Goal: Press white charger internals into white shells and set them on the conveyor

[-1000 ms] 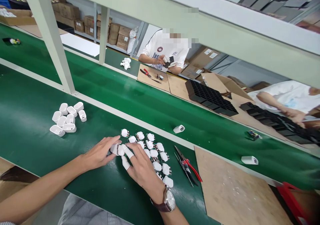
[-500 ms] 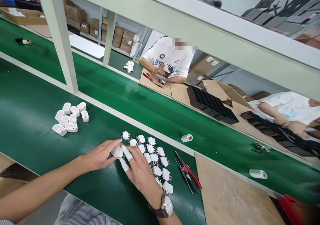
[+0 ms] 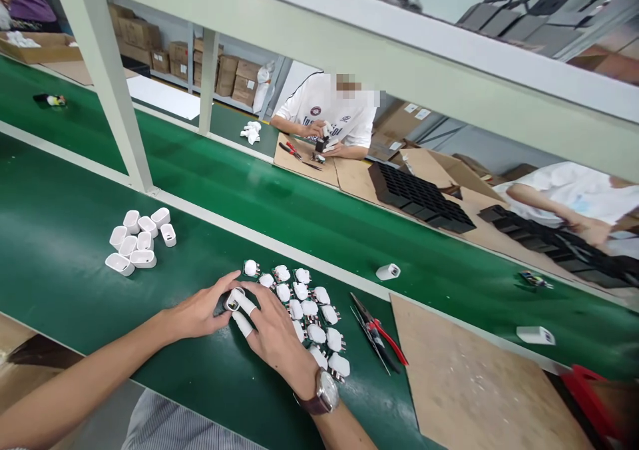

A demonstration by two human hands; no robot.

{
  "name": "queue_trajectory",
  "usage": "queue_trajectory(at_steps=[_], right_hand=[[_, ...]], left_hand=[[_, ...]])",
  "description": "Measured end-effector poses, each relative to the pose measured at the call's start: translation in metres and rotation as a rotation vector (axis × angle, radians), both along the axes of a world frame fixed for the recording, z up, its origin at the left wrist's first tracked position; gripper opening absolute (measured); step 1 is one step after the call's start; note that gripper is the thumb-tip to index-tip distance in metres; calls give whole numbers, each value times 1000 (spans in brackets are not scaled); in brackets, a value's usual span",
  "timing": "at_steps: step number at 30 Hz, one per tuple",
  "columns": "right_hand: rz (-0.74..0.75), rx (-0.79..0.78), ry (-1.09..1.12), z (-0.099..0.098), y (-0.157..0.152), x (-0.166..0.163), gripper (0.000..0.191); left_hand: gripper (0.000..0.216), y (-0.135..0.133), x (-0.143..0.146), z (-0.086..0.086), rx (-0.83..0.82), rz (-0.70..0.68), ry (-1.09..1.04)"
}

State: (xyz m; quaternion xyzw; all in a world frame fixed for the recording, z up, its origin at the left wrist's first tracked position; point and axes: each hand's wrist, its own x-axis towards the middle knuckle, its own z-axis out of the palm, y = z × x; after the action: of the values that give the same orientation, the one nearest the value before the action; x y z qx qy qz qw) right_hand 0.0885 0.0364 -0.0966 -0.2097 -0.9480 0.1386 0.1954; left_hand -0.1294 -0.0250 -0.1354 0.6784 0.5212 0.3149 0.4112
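Observation:
My left hand (image 3: 202,310) grips a small white charger housing (image 3: 231,305) from its left side, with the open end turned up. Dark and yellowish bits show inside the opening. White finger cots cover fingers of my right hand (image 3: 274,333), which are bent onto the housing's rim from the right; their exact grip is partly hidden. Just right of that hand lie several circuit boards with white caps (image 3: 316,333), in rough rows. To the left, a cluster of empty white housings (image 3: 143,258) sits on the green worktop (image 3: 190,383).
Red-handled pliers (image 3: 382,337) and tweezers (image 3: 369,338) lie beside a brown board (image 3: 479,370). Behind a pale rail, a green conveyor (image 3: 309,214) carries white housings (image 3: 388,271) and a circuit board (image 3: 535,279). A frame post (image 3: 107,90) stands left. Co-workers sit opposite near black trays (image 3: 419,197).
My right fingers have shifted onto the opening of the housing, where inner parts now show. The housings and board on the conveyor have moved right. The opposite co-worker's hands moved slightly.

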Motion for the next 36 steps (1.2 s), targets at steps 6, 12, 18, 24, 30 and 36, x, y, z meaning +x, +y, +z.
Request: queue_trajectory(at_steps=[6, 12, 18, 24, 30, 36], right_hand=[[46, 98, -37, -1, 1, -3, 37], [89, 96, -34, -1, 7, -2, 34], [170, 204, -190, 4, 15, -2, 32], [196, 6, -20, 1, 25, -2, 27], [86, -133, 134, -8, 18, 7, 41], [-9, -102, 212, -5, 10, 14, 35]], left_hand=[[93, 1, -1, 1, -14, -20, 13], [94, 3, 0, 5, -36, -20, 12], [97, 3, 0, 2, -25, -24, 15], [96, 2, 0, 8, -43, -24, 7], [79, 0, -1, 5, 87, 16, 25], [30, 2, -5, -4, 383, 87, 70]])
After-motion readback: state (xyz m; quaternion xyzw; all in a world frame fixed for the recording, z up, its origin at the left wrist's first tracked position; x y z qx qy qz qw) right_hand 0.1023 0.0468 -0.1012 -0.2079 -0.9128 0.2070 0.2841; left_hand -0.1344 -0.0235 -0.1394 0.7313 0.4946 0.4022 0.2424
